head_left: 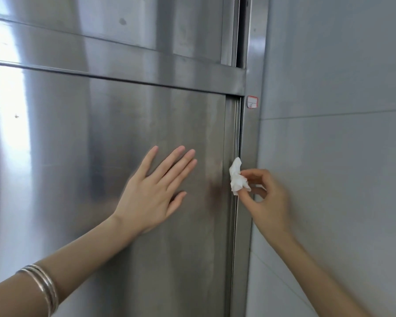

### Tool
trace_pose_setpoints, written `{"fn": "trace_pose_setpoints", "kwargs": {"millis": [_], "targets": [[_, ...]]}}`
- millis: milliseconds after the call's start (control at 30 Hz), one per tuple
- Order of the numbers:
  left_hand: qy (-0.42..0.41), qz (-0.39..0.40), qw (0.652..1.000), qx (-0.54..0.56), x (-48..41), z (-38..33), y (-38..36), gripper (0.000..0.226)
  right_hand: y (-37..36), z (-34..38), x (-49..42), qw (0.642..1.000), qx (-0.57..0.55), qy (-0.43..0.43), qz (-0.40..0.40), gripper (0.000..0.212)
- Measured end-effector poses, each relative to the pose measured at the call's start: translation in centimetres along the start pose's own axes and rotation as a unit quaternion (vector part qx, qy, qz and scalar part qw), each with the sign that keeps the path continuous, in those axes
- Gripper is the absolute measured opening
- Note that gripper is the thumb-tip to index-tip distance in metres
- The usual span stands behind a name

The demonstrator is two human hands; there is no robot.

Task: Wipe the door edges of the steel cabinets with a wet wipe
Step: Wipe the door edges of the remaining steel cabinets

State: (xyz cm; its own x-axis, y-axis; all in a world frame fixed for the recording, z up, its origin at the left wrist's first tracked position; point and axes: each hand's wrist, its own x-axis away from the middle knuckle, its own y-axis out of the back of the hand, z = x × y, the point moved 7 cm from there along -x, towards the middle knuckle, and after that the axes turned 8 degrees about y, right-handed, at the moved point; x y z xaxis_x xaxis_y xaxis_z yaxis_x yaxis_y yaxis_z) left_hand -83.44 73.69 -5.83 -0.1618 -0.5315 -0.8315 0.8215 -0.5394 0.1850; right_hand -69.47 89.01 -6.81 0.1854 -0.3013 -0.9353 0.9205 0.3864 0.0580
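Plainly two hands, left hand (154, 191) flat on door (78, 156), right hand (264, 200) pinching one wipe (237, 177) (perhaps damp)

1. Small label (252, 102), white with red border, stuck on the vertical steel frame post; markings too small to read.
2. Grey wall (334, 138) at right, one horizontal seam across it.
3. Stack of thin silver bangles (44, 288) at lower left, touching one another.
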Motion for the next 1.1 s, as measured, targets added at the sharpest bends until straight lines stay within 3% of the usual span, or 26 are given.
{"fn": "trace_pose_setpoints", "kwargs": {"millis": [133,300,533,667,767,933,1100], "targets": [[-0.006,0.017,1.0,0.007,-0.1,-0.4,-0.2,0.062,0.4,1.1,-0.4,0.998,0.052,0.046,0.002,0.027],[-0.009,0.014,1.0,0.008,0.1,-0.3,-0.3,0.062,0.3,3.8,-5.9,0.986,0.099,0.111,-0.075,0.017],[-0.012,0.0,1.0,0.016,0.1,-0.3,0.2,0.061,-3.2,3.5,-8.1,0.971,0.196,0.134,-0.006,0.02],[-0.008,-0.003,1.0,0.016,0.0,-0.3,0.2,0.061,-2.8,3.4,-8.6,0.968,0.198,0.153,-0.02,0.014],[-0.005,-0.002,1.0,0.013,0.0,-0.3,0.1,0.061,-2.5,4.3,-9.6,0.948,0.241,0.2,-0.052,0.006],[0.0,0.007,1.0,0.018,0.0,-0.4,0.1,0.061,-3.6,5.5,-9.5,0.886,0.347,0.302,-0.055,0.012],[0.001,0.016,1.0,0.017,-0.1,-0.3,0.0,0.062,-3.8,4.2,-8.1,0.895,0.331,0.297,-0.027,0.017]]}}
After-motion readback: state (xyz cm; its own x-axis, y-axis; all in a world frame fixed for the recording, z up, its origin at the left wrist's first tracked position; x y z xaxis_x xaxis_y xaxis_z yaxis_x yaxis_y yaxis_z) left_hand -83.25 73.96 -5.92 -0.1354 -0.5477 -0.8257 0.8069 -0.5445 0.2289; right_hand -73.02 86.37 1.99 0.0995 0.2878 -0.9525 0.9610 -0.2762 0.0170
